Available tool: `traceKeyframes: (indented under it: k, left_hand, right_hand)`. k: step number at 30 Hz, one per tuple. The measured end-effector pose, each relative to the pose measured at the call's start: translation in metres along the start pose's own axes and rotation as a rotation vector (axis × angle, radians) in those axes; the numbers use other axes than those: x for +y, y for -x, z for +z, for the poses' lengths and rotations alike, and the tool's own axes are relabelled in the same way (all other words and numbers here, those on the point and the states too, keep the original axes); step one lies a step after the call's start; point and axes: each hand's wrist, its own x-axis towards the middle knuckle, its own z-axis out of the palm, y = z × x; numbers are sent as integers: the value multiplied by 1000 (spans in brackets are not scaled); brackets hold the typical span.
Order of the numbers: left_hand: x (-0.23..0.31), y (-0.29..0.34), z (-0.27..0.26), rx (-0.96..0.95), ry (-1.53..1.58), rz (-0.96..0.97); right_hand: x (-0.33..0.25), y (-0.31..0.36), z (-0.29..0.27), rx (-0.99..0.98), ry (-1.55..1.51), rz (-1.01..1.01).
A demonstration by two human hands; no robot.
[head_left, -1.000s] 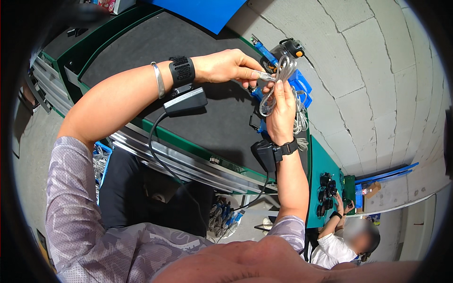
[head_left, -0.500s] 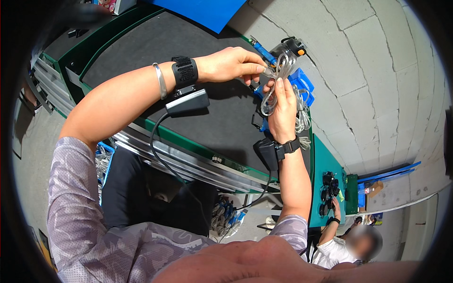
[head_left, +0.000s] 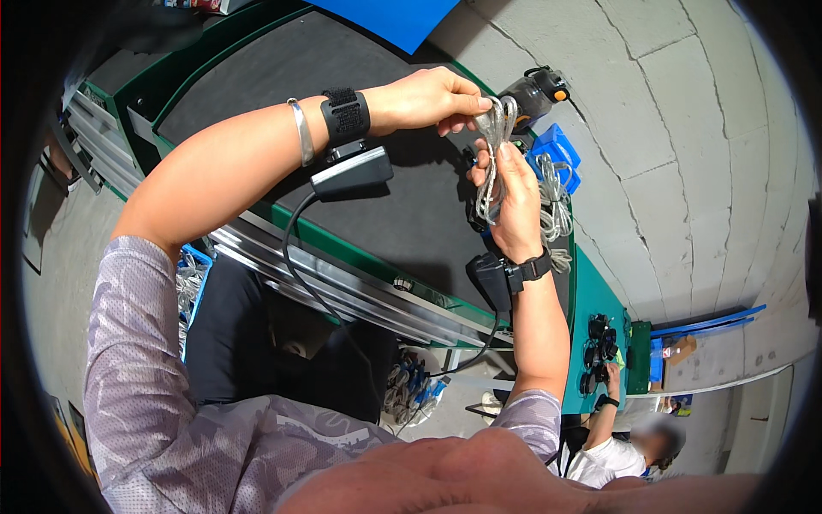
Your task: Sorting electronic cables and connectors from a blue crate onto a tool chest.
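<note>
A looped bundle of clear-sheathed cable (head_left: 494, 141) is held between my hands above the far right part of the dark work surface. My left hand (head_left: 432, 98) pinches the upper end of the bundle between thumb and fingers. Around its lower loops my right hand (head_left: 515, 197) is closed, thumb on the near side. More coiled clear cables (head_left: 555, 206) lie just right of my right hand, beside a small blue bin (head_left: 561, 154). Some blue and black items behind my right fingers are partly hidden.
A dark bottle (head_left: 533, 92) stands near the wall behind my hands. A blue sheet (head_left: 390, 17) overhangs the far edge of the dark belt surface (head_left: 282, 94). Cable-filled containers (head_left: 193, 287) sit below on the left. At the lower right, another person (head_left: 608, 458) reaches to black items (head_left: 599, 347).
My left hand has shifted its pinch to the top of the bundle. The cable loops now hang narrower and more upright, and the view has shifted slightly.
</note>
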Motion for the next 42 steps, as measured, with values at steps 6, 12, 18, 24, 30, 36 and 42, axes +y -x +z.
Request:
traceKeyframes:
  k: [6, 12, 18, 24, 30, 36, 42]
  left_hand:
    - [-7, -2, -2, -70, 153, -29]
    - [-10, -4, 0, -77, 173, -45]
    - [-9, -3, -1, -88, 174, -36]
    - [-8, -2, 0, -79, 179, -63]
    - [-8, -2, -1, -90, 170, -56]
    - [-9, 0, -2, -128, 224, -181]
    - [-7, 2, 3, -133, 126, -99]
  right_hand:
    - [-1, -1, 0, -1, -39, -16]
    - [-1, 0, -2, 1, -10, -35]
    - [-1, 0, -2, 3, -2, -31]
    - [1, -2, -3, -1, -35, -9]
    - [2, -2, -4, -5, -33, -19]
    - [-1, -6, -10, 26, -271, -60]
    - [2, -9, -14, -135, -439, 6]
